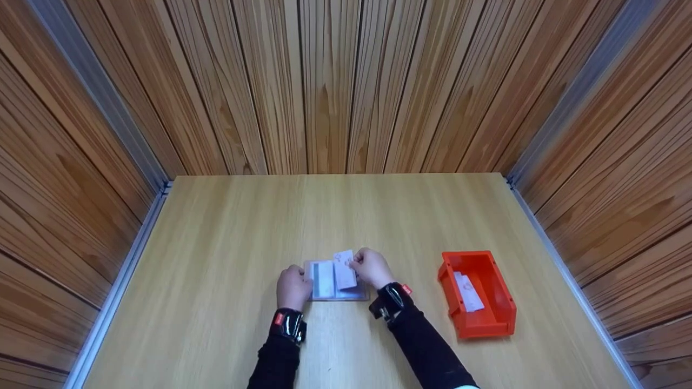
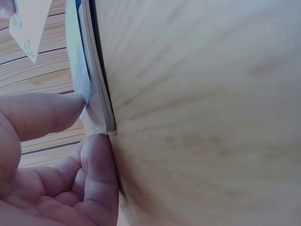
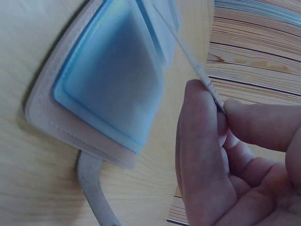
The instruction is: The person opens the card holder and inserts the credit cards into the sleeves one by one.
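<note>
A card holder (image 1: 323,280) with clear bluish plastic sleeves lies open on the table between the hands. My left hand (image 1: 293,288) grips its left edge; in the left wrist view the thumb (image 2: 51,113) presses on the sleeve and a finger lies against the corner. My right hand (image 1: 373,267) pinches a white printed card (image 1: 344,270) by its edge between thumb and fingertips. The card is tilted over the right part of the holder. In the right wrist view the card appears edge-on, beside the blue sleeve (image 3: 113,70) and the holder's strap (image 3: 94,183).
An orange-red open bin (image 1: 489,327) stands to the right of the right hand, with white cards (image 1: 468,293) inside. Wood-plank walls (image 1: 330,86) and metal rails (image 1: 116,302) border the wooden table (image 1: 216,216).
</note>
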`<state>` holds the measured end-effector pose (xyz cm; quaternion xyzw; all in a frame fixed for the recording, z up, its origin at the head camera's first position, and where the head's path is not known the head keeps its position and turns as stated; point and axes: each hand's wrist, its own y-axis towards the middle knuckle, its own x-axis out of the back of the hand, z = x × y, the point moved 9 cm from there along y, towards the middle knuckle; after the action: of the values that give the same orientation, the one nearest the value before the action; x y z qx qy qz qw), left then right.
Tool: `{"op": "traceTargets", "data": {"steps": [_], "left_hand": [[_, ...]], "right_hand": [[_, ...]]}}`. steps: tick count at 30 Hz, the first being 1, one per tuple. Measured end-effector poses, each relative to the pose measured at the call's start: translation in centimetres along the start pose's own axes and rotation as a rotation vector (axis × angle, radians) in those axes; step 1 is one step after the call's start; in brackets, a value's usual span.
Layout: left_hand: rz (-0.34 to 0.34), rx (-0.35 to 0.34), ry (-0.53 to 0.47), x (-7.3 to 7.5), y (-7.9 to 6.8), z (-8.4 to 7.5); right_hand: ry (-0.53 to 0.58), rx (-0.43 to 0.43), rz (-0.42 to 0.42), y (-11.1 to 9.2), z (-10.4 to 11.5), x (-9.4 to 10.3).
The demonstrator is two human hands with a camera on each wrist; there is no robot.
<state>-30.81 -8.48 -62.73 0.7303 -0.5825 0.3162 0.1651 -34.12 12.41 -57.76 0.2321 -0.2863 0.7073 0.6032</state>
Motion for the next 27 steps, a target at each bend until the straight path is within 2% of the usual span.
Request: {"op": "traceTargets", "data": {"steps": [11, 18, 25, 27], "left_hand": [[0.015, 0.038, -0.038, -0.2, 0.0, 0.3], [0.03, 0.059, -0.033, -0.4, 0.0, 0.5], [-0.058, -0.058, 0.029, 0.4, -0.2, -0.3], [-0.058, -0.063, 0.026, 0.5, -0.2, -0.3]], "right_hand": [[0.024, 0.001, -0.012, 0.4, -0.5, -0.8], [0.104, -0.045, 0.0, 0.5, -1.0, -1.1], [0.1, -0.069, -0.021, 0.6, -1.4, -1.4], [0.078, -0.072, -0.017, 0.6, -1.6, -1.5]]}}
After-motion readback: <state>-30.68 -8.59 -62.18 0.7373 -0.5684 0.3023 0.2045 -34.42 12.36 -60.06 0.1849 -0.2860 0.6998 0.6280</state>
